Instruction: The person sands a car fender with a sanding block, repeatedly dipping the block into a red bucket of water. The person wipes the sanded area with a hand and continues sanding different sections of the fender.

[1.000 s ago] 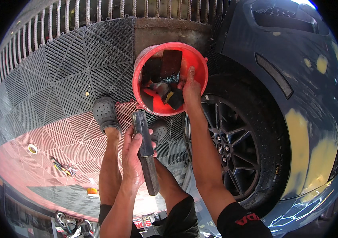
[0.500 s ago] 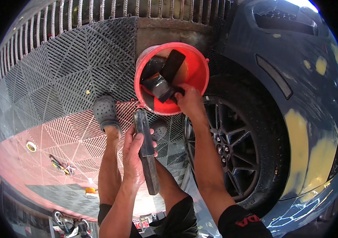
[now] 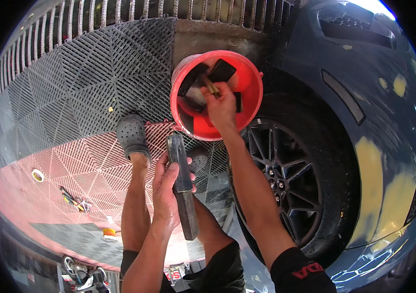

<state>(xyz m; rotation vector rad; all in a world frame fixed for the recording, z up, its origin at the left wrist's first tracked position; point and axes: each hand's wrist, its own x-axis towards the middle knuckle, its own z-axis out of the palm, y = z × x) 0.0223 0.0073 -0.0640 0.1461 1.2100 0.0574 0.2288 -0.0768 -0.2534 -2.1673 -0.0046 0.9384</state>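
My left hand (image 3: 165, 190) is wrapped round a long dark sanding block (image 3: 186, 217), which stands nearly upright with a black sheet round its upper part. My right hand (image 3: 221, 108) reaches inside a red bucket (image 3: 252, 100). Its fingers pinch a thin brownish piece (image 3: 212, 87) whose kind is unclear; it is partly hidden by the hand. Around those fingers, several black sheets, apparently sandpaper (image 3: 223, 70), lie in cloudy water in the bucket.
Right of the bucket stands a car's wheel (image 3: 293, 185), under a dark fender with yellowish filler patches (image 3: 368, 180). Metal bars (image 3: 139, 12) run along the far side. On the tiled floor lie a tape roll (image 3: 38, 175), tools (image 3: 73, 200) and an orange-and-white container (image 3: 109, 234).
My right hand has moved left and deeper into the bucket, and the dark sheets there have shifted. It now pinches the brownish piece. My left hand keeps its hold on the sanding block.
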